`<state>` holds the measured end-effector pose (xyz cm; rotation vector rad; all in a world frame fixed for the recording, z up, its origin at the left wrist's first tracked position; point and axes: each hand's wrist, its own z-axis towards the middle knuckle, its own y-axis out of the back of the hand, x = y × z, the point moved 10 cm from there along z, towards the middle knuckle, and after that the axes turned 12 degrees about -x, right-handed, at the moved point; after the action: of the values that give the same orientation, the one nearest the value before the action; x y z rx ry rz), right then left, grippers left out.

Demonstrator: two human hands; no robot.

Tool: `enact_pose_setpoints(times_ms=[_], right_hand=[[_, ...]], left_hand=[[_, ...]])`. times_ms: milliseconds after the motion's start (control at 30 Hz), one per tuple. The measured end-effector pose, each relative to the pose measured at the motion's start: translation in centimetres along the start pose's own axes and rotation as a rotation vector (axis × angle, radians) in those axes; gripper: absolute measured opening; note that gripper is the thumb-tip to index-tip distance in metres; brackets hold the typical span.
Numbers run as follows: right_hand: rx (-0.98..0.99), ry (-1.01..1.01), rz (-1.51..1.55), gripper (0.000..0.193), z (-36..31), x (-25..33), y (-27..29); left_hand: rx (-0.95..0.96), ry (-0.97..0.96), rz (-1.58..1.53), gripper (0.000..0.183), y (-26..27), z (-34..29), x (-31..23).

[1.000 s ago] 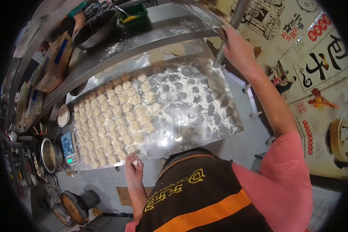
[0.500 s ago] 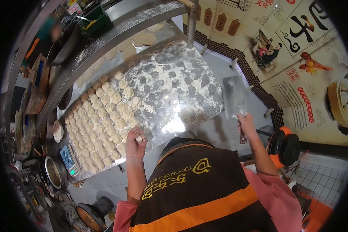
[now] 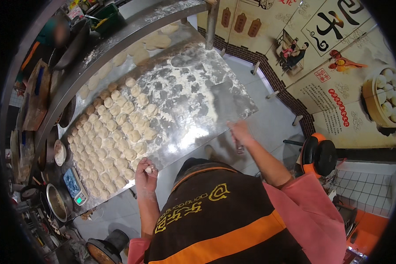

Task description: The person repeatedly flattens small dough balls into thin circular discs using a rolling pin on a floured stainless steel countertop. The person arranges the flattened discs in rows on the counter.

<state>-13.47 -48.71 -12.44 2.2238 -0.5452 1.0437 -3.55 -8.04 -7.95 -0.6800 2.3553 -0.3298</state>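
My right hand (image 3: 241,132) is closed around the handle of a cleaver with a wide rectangular blade (image 3: 225,100). The blade lies on or just above the floured right end of the steel table (image 3: 174,148); I cannot tell which. At the table's front edge, my left hand (image 3: 145,177) is curled, with a small pale lump of dough (image 3: 150,169) at its fingers. Beyond that hand, several rows of round dough pieces (image 3: 114,141) cover the left half of the table. Loose flour (image 3: 180,81) is spread in patches over the right half.
A steel shelf (image 3: 138,27) runs above the table's back, with flat dough rounds (image 3: 156,42) below it. At the left stand a scale (image 3: 75,185), a white bowl (image 3: 60,152) and a metal pot (image 3: 53,203). A printed folding screen (image 3: 312,94) borders the right. Another person's sleeve (image 3: 46,33) shows upper left.
My right hand has swung left, bringing the cleaver from beside the table to over its floured end. My left hand has drawn slightly back from the dough rows, and the view has shifted a little.
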Motion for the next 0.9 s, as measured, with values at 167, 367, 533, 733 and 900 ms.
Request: enact_pose_setpoints(times_ms=[167, 367, 533, 733, 900], right_hand=[[0.079, 0.179, -0.142, 0.031, -2.3, 2.2, -6.8], [-0.141, 0.257, 0.049, 0.037, -2.5, 1.5, 4.0], [-0.301, -0.106, 0.155, 0.03, -1.7, -6.6, 12.2], [-0.165, -0.119, 0.114, 0.041, -6.0, -8.6, 1.1], [0.191, -0.04, 0.058, 0.028, -11.6, -1.5, -11.7]], left_hand=[[0.046, 0.001, 0.035, 0.022, -1.2, -0.4, -0.5], [0.009, -0.062, 0.048, 0.023, 0.9, -1.4, -1.9], [0.02, -0.034, -0.001, 0.025, 4.1, -2.1, -1.4], [-0.035, -0.017, -0.026, 0.024, 7.2, -2.3, -1.1], [0.002, -0.02, 0.023, 0.025, 5.7, -3.1, -1.6]])
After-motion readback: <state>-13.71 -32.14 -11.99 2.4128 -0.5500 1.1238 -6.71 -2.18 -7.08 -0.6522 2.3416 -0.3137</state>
